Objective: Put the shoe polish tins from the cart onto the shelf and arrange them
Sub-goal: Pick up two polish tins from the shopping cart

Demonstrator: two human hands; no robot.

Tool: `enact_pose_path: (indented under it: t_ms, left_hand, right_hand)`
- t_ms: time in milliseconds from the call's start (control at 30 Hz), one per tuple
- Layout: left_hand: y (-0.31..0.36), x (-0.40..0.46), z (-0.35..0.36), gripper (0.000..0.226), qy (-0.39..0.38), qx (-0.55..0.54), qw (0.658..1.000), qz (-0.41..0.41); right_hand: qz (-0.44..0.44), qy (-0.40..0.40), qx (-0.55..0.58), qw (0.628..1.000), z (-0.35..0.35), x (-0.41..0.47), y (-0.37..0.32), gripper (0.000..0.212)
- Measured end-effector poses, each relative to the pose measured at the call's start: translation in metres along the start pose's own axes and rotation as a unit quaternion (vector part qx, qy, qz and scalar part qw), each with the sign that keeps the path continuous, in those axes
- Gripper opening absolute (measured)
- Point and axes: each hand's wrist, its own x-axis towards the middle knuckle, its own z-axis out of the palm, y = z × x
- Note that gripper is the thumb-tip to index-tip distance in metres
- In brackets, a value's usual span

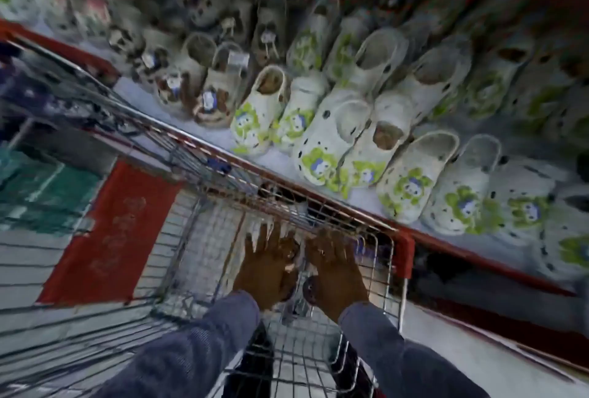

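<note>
Both my hands reach palm down into the wire cart (390, 265), side by side, in blue sleeves. My left hand (266, 267) has its fingers spread towards the cart floor. My right hand (334, 267) lies close beside it. A dark round shoe polish tin (309, 290) shows at the base of my right thumb, and something pale (294, 256) sits between the hands. Motion blur and the hands hide whether either hand grips a tin. The shelf (287, 158) runs diagonally beyond the cart, with a red front edge.
Rows of white clogs with green flower charms (411, 181) and brown-patterned clogs (210, 101) fill the shelf top. The cart's red corner (403, 254) touches the shelf edge. A red floor mat (118, 232) lies left of the cart on grey tiles.
</note>
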Motion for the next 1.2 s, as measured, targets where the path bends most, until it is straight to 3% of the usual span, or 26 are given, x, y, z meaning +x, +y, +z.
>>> enact_pose_path:
  t_ms: [67, 167, 267, 367, 467, 533, 767, 867, 1067, 1200]
  left_hand:
    - [-0.005, 0.019, 0.023, 0.071, 0.018, -0.005, 1.000, 0.015]
    - [-0.014, 0.046, 0.056, 0.073, -0.058, -0.042, 0.997, -0.002]
    - [-0.022, 0.070, 0.083, 0.074, -0.085, -0.063, 0.994, 0.013]
    - [-0.028, 0.088, 0.101, 0.076, -0.104, -0.064, 0.992, 0.013]
    - [-0.025, 0.090, 0.096, 0.062, -0.091, -0.074, 0.993, 0.001]
    - [-0.022, 0.086, 0.080, 0.055, -0.066, -0.070, 0.995, 0.015]
    - [-0.018, 0.021, -0.031, 0.050, 0.022, -0.101, 0.995, -0.014]
    - [-0.007, -0.028, -0.105, 0.050, 0.079, -0.126, 0.989, -0.004]
    - [0.020, -0.104, -0.244, 0.083, 0.205, -0.124, 0.971, 0.030]
    - [0.048, -0.130, -0.336, 0.089, 0.257, -0.122, 0.956, 0.069]
  right_hand:
    - [0.025, -0.014, 0.044, 0.999, 0.024, 0.015, 0.005, 0.095]
    - [0.067, -0.056, 0.096, 0.992, 0.055, 0.035, 0.017, 0.094]
    - [0.072, -0.098, 0.063, 0.991, 0.081, 0.055, 0.025, 0.095]
    - [0.083, -0.133, 0.040, 0.987, 0.097, 0.073, 0.029, 0.083]
    - [0.078, -0.128, 0.009, 0.989, 0.096, 0.080, 0.030, 0.079]
    - [0.086, -0.095, 0.036, 0.991, 0.080, 0.078, 0.026, 0.066]
    - [0.067, -0.037, 0.139, 0.987, -0.064, 0.040, -0.014, 0.049]
    - [0.032, -0.006, 0.154, 0.987, -0.141, 0.015, -0.031, 0.067]
    - [-0.028, 0.098, 0.142, 0.985, -0.302, -0.031, -0.060, 0.074]
    - [-0.039, 0.170, 0.122, 0.977, -0.388, -0.050, -0.065, 0.072]
